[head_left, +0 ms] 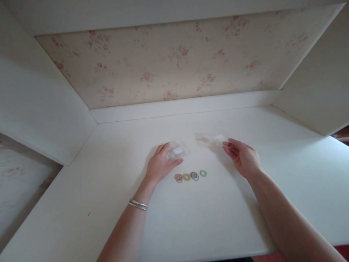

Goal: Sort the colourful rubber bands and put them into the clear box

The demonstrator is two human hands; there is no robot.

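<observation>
My left hand (159, 161) is closed around a small see-through plastic container (176, 150), with the thumb along its near side and the fingers on its left edge. My right hand (243, 156) pinches the right end of a clear, thin plastic piece (209, 139); whether it is a lid or a small bag, I cannot tell. Between the hands, nearer to me, lies a short row of small rings: pinkish ones (178, 178), a yellow one (186, 177), grey ones (194, 176) and a green one (203, 173) slightly apart on the right.
All of this is on a white tabletop (188, 223). White panels (29, 78) stand at the left and right, and a wall with rose-patterned paper (162, 62) closes off the back. A tiny dark mark (89, 214) shows on the left of the surface.
</observation>
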